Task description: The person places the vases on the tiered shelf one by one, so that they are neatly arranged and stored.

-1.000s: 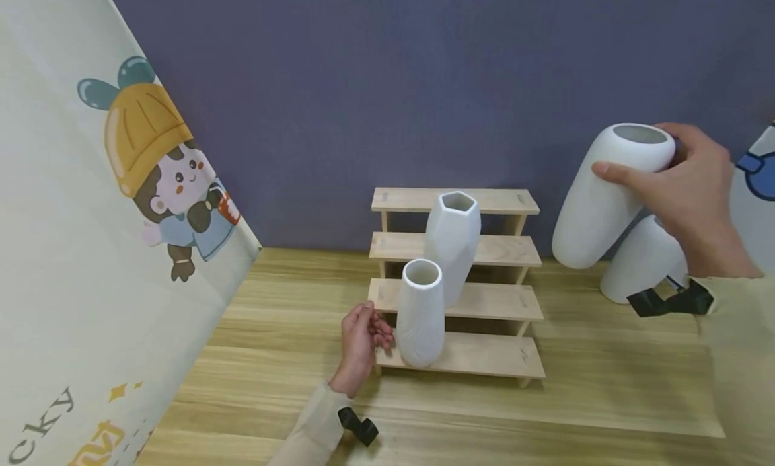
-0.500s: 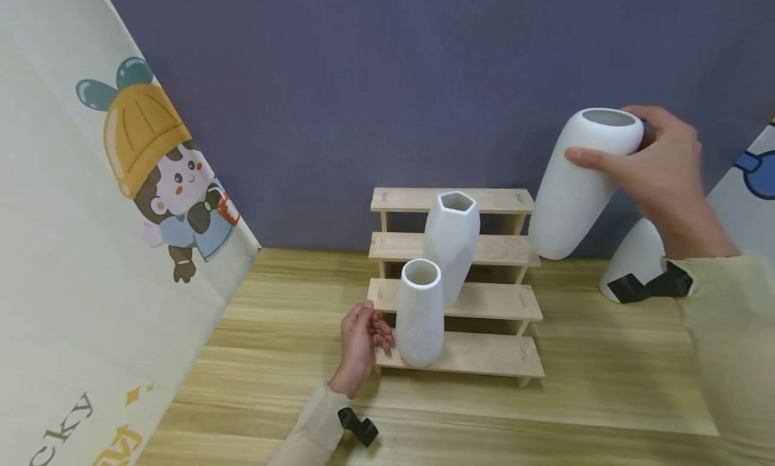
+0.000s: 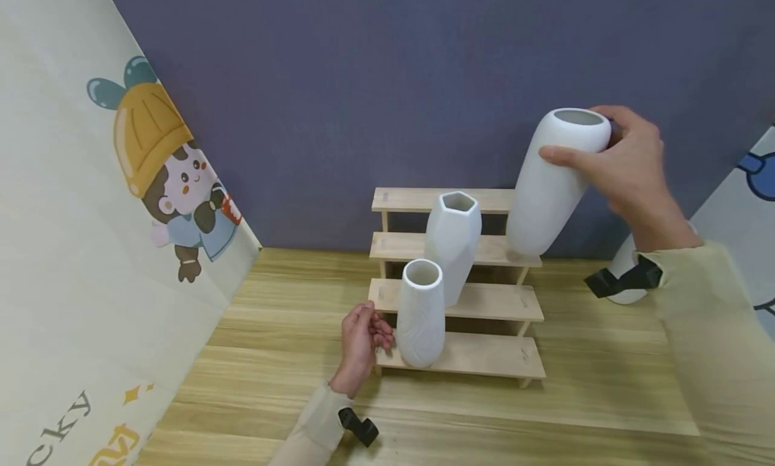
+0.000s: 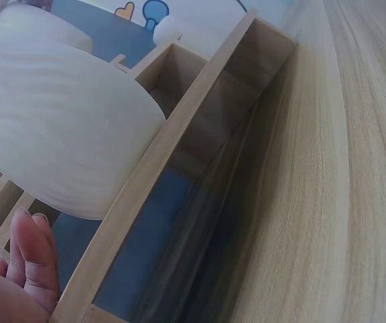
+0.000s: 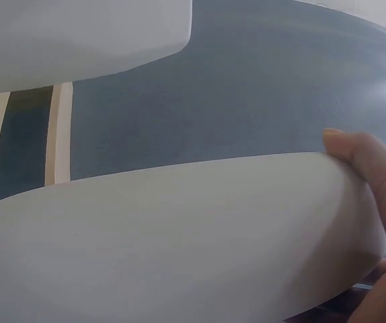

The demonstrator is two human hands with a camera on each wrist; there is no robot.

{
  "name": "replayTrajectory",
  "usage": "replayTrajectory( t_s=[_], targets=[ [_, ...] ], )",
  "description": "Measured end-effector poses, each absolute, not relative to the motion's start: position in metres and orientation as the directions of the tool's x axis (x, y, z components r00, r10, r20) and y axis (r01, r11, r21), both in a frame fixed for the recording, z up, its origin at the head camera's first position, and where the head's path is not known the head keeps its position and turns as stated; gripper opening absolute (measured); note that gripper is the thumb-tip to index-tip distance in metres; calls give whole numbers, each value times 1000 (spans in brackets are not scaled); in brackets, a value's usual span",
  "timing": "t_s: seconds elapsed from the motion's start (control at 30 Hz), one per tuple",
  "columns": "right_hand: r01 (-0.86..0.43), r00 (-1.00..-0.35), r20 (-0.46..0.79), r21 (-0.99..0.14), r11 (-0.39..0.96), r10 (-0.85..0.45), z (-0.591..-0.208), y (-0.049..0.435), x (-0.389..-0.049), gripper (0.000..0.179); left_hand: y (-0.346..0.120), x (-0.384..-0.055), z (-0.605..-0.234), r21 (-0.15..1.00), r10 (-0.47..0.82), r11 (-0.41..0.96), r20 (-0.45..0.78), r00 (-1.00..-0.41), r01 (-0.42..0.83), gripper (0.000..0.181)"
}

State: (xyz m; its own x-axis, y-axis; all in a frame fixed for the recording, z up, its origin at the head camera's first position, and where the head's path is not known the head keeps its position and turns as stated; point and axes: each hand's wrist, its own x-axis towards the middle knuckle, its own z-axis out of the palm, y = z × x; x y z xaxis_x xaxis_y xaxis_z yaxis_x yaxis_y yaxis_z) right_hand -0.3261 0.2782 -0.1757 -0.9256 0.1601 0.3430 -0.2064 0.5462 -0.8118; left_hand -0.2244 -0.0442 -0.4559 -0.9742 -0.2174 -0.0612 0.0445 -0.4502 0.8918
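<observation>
A smooth white vase [image 3: 547, 190] tilts in the air at the right of a wooden step stand [image 3: 484, 355]. My right hand [image 3: 632, 163] holds it near the mouth, with the thumb [image 5: 354, 148] along its side. The vase's lower end overlaps the right end of the upper steps in the head view. A round-mouthed patterned vase [image 3: 420, 325] stands on the lowest step, and a faceted vase [image 3: 453, 244] on the one above. At the stand's left end, my left hand [image 3: 361, 341] has loosely bent fingers [image 4: 35, 252], close beside the lowest step and the patterned vase.
Another white vase [image 3: 626, 278] is partly hidden behind my right forearm. A dark blue wall [image 3: 315, 116] rises behind the stand. The wood-grain table [image 3: 272, 318] meets a white cartoon panel [image 3: 60, 217] on the left.
My right hand has carried the held vase leftward, from beside the stand to its upper right end, and slightly up. My left hand and the standing vases have stayed put.
</observation>
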Motion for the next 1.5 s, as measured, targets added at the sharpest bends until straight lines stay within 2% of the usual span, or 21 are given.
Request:
replayTrajectory(
  t_s=[0.8, 1.5],
  targets=[
    [-279, -926, 365, -831, 481, 94, -190, 241, -338, 73, -43, -224, -454, 887, -218, -458, -52, -975, 56, 35],
    [-270, -938, 345, -802, 533, 45, -202, 225, -345, 80, -37, -225, -454, 891, -230, -450, -61, -971, 51, 35]
  ],
)
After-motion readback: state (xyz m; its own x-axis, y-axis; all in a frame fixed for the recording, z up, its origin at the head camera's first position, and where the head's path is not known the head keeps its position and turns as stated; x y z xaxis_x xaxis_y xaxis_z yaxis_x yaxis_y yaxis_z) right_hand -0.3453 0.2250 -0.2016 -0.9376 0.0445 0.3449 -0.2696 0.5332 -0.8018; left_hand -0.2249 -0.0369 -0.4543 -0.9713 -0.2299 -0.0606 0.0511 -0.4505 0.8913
